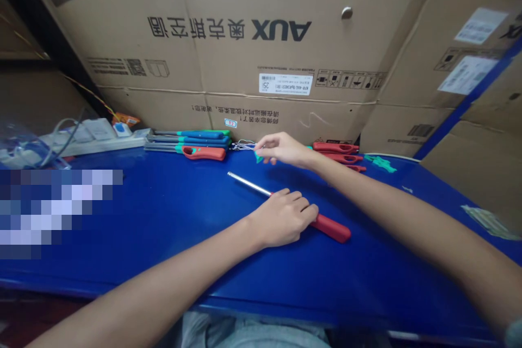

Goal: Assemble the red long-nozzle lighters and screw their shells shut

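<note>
While the left hand [281, 218] curls its fingers [302, 201] around a red-handled lighter [330, 227] on the blue desk [183, 217], the right hand [285, 149] pinches a small teal piece [258, 157] beside thin wires [243, 145], near rows of lighters [187, 142] along the desk's back edge.

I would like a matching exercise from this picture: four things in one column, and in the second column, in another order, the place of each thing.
Things:
1. left hand
2. right hand
3. power strip
4. AUX carton

Places:
A. standing behind the blue table
B. curled over a utility lighter with a red grip
C. lying at the table's back left
D. touching a small teal piece

Pairs: 1-B, 2-D, 3-C, 4-A
</note>
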The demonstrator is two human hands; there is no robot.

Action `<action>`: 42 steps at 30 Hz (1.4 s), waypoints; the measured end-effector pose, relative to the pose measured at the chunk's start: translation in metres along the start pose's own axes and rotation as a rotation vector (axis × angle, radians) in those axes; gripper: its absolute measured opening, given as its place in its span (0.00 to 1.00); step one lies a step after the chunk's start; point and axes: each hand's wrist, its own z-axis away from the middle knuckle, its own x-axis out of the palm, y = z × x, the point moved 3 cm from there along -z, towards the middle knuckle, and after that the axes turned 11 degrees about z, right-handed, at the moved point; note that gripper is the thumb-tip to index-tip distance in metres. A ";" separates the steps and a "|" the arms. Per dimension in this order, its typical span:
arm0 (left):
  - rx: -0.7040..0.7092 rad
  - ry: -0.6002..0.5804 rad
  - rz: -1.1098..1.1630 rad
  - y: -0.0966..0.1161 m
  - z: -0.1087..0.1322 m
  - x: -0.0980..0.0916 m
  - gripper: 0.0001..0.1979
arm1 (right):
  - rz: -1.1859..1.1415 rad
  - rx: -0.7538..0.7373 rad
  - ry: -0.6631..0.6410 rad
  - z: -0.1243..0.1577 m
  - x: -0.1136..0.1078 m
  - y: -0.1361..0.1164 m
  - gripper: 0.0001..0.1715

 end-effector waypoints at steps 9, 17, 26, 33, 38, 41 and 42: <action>0.030 0.009 0.004 0.003 -0.001 0.003 0.08 | -0.359 -0.120 -0.229 -0.049 0.051 -0.041 0.06; 0.029 0.025 0.010 0.000 0.000 0.002 0.10 | -0.324 -0.120 -0.354 -0.040 0.053 -0.050 0.03; 0.039 0.040 0.026 -0.002 0.000 0.004 0.10 | -0.474 -0.045 -0.315 -0.027 0.053 -0.042 0.11; 0.038 0.098 0.054 -0.005 0.006 0.002 0.11 | -0.478 0.065 -0.254 -0.009 0.053 -0.045 0.13; -0.040 0.144 0.027 -0.021 0.016 -0.002 0.13 | -0.456 0.135 -0.355 0.013 0.043 -0.035 0.08; -0.047 0.108 0.045 -0.021 0.014 -0.002 0.14 | -0.471 0.151 -0.389 0.024 0.034 -0.018 0.07; -0.051 0.104 0.049 -0.020 0.012 -0.002 0.14 | -0.477 0.154 -0.374 0.027 0.031 -0.013 0.07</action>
